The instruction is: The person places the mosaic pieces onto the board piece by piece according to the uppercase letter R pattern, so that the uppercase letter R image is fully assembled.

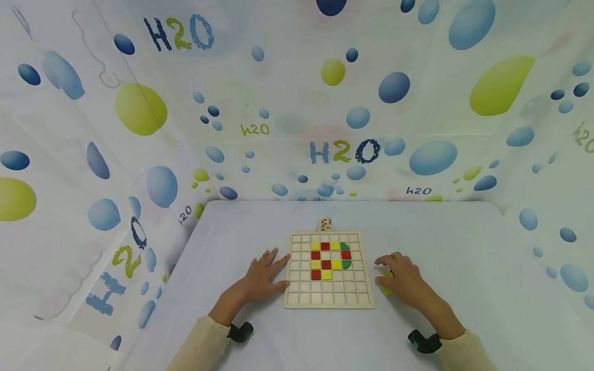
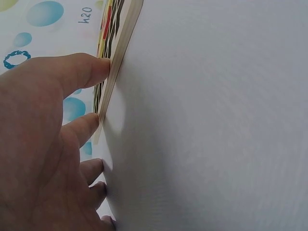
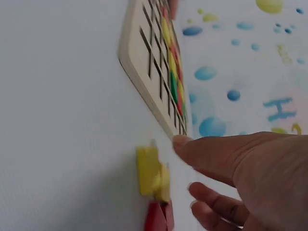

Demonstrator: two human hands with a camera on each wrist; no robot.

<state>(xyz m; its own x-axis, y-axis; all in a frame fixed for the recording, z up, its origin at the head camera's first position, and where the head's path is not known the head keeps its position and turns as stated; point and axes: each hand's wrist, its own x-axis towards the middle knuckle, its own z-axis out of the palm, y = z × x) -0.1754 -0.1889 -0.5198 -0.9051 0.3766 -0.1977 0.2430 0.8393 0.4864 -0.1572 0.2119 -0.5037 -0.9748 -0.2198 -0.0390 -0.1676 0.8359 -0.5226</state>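
A pale wooden grid board (image 1: pixel 299 298) lies on the white table, with red and yellow square tiles and rounded green pieces forming a pattern in its cells. My left hand (image 1: pixel 263 275) rests at the board's left side; in the left wrist view its thumb and forefinger touch the board's edge (image 2: pixel 120 53). To the right of the board, my right hand (image 1: pixel 402 278) hovers with fingers loosely bent and thumb apart. Below it lie loose yellow tiles (image 3: pixel 147 171) and red pieces (image 3: pixel 156 219). Nothing shows between the right thumb and fingers.
A small printed pattern card (image 1: pixel 326 223) lies just behind the board, near its top edge. A white curtain (image 1: pixel 297 103) with blue and green drops hangs behind and beside the table (image 1: pixel 241 226). Dark wrist devices (image 1: pixel 424 342) sit on both forearms.
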